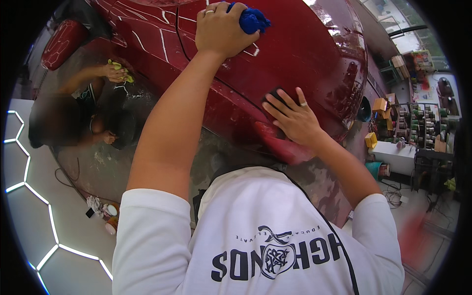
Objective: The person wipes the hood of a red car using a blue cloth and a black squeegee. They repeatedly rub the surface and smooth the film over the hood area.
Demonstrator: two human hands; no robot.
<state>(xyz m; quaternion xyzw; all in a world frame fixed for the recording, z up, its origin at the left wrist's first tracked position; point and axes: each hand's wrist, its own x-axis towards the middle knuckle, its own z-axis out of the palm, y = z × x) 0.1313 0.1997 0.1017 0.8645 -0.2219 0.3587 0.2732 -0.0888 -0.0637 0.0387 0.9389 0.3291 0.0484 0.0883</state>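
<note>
Left hand (221,32) gripping a cloth (254,20), right hand (297,122) holding a pad (276,98), we seem midway through rubbing the car (295,59) beneath them.

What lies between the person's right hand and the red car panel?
A black pad: in the head view it shows under the spread fingers of the right hand, over the red car panel.
</note>
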